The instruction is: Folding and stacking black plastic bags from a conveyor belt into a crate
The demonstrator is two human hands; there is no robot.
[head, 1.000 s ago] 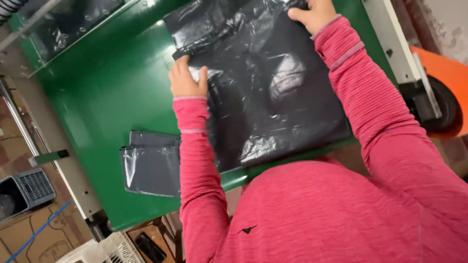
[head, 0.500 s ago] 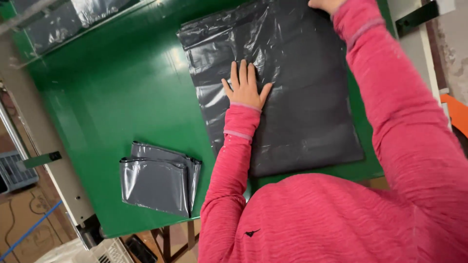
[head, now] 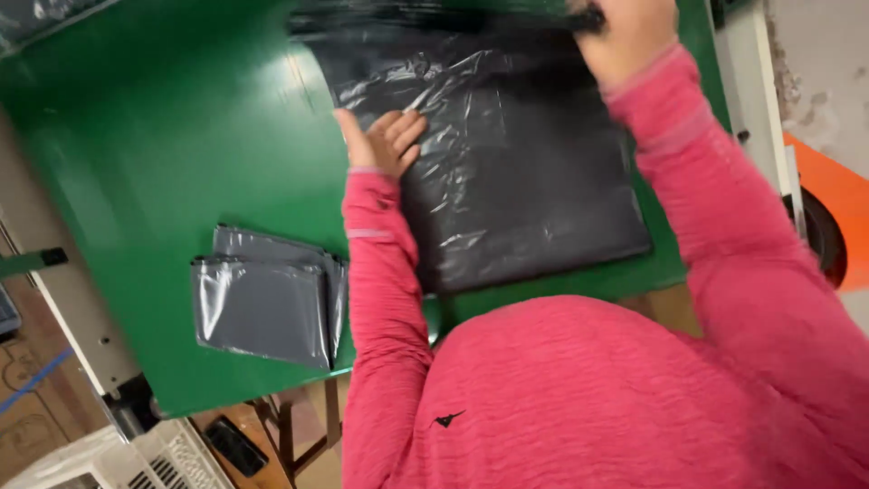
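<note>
Left hand (head: 385,140) flat on grey bag (head: 534,190); right hand (head: 625,36) grips its top edge.

Pink long-sleeved top, knit with fine horizontal ribbing and a heathered, slightly streaked texture. Small dark emblem on the chest (head: 448,418), low and left of centre in the head view. Both sleeves reach the wrists. Left sleeve (head: 380,272) has a paler band partway up the forearm and a paler cuff edge at the wrist. Right sleeve (head: 724,208) shows the same pale band near the cuff, and a lighter cuff rim. Left hand (head: 385,140) bare, no rings or watch visible. Right hand (head: 629,36) bare, partly cut by the frame edge.
</note>
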